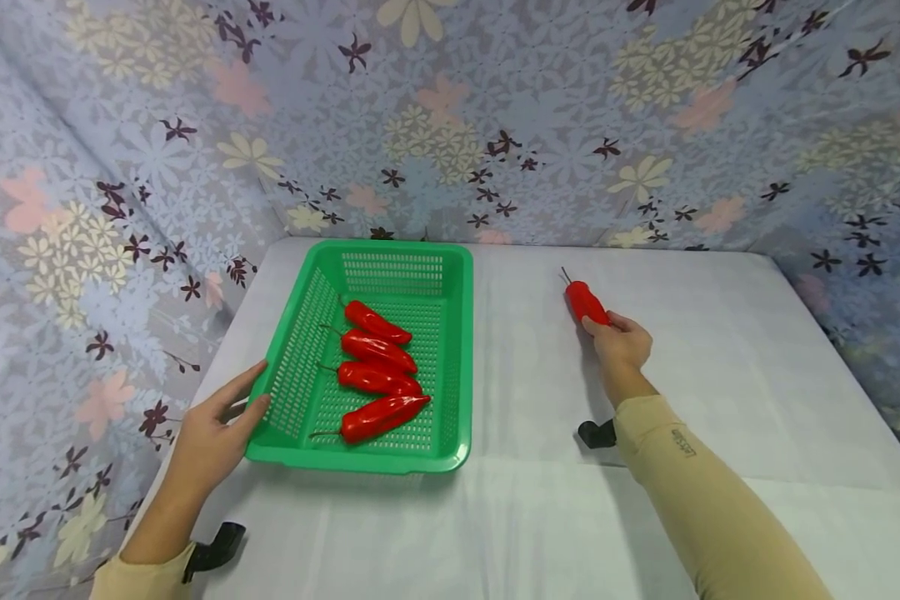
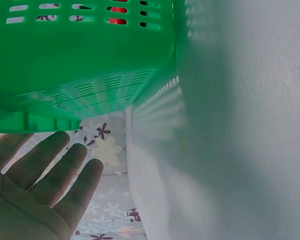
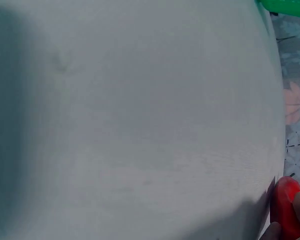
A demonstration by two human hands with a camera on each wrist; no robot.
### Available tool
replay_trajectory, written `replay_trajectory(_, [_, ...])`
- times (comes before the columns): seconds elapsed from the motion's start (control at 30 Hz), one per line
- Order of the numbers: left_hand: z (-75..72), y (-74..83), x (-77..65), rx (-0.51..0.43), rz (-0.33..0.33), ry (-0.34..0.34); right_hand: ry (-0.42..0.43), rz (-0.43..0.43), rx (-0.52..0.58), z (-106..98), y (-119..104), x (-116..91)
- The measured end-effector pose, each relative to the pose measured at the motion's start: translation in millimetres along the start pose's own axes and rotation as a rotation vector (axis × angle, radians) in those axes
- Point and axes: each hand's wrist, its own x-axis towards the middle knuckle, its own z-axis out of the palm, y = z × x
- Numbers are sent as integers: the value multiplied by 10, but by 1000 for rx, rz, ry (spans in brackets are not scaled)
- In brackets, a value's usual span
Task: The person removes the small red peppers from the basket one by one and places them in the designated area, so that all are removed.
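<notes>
A green plastic basket [image 1: 465, 350] with slotted walls stands left of centre on the table. Several red chili peppers [image 1: 375, 379] lie inside it, one below another, stems to the left. At the basket's left rim is my left hand [image 1: 213, 433], thumb and fingers touching the edge; in the left wrist view its fingers [image 2: 55, 170] are extended beneath the rim. Over the right part of the table my right hand [image 1: 621, 343] pinches another red chili pepper [image 1: 585, 302] by its lower end, stem pointing away. The right wrist view catches only part of this pepper [image 3: 286, 210].
A white cloth [image 1: 525, 517] covers the table. Flower-patterned fabric [image 1: 450, 125] rises behind it and along the left and right sides. Black wrist mounts [image 1: 596, 433] stick out from both sleeves.
</notes>
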Motion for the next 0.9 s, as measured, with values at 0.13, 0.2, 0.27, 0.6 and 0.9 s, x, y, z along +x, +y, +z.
replay_trajectory(0.13, [8, 6, 14, -1, 2, -6, -19, -20, -45, -15, 24, 11])
replay_trajectory(0.2, [10, 4, 16, 2, 1, -4, -39, -37, -100, -18, 27, 9])
replay_trajectory(0.27, [6, 13, 12, 3, 1, -4, -66, -59, -153, -19, 25, 4])
replay_trajectory(0.6, [-15, 70, -3, -11, -27, -10, -142, -139, -259, -31, -3, -54])
replay_trajectory(0.9, [-18, 76, 1, -5, -17, -7, -35, -365, -242, -55, -65, -211])
